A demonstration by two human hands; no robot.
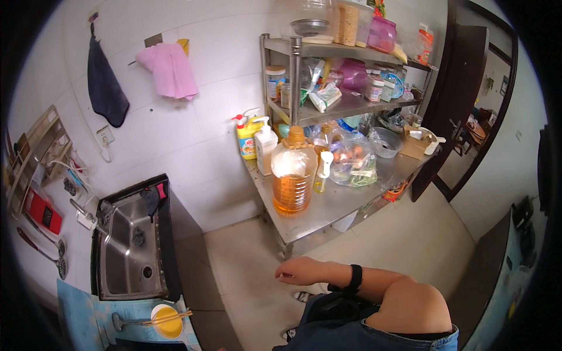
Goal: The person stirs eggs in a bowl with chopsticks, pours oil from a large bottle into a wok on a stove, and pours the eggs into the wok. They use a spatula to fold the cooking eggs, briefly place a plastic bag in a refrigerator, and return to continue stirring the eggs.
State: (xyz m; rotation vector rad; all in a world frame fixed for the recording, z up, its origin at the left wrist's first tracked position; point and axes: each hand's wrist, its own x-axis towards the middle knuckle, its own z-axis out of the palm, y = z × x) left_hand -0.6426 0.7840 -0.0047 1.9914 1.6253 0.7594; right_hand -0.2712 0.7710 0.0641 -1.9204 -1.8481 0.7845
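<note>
My right hand [297,271] hangs over the tiled floor, in front of the steel table's near corner. Its fingers are loosely curled and nothing shows in them; a black band circles the wrist. At the bottom edge a small skin-coloured sliver may be my left hand, too little to judge. Close to that, on the blue-patterned counter [136,309], a white bowl [169,321] holds yellow liquid that looks like beaten egg. A pair of chopsticks [164,319] lies across its rim. Beside the bowl rests a grey ladle or spoon [118,322].
A steel sink [127,263] with a faucet [83,215] stands left. The steel table [285,230] carries a large oil jug [292,184], pump bottles [265,147] and a bag of food [353,160]. Shelves [307,116] rise behind. A dark door [456,96] stands open at right.
</note>
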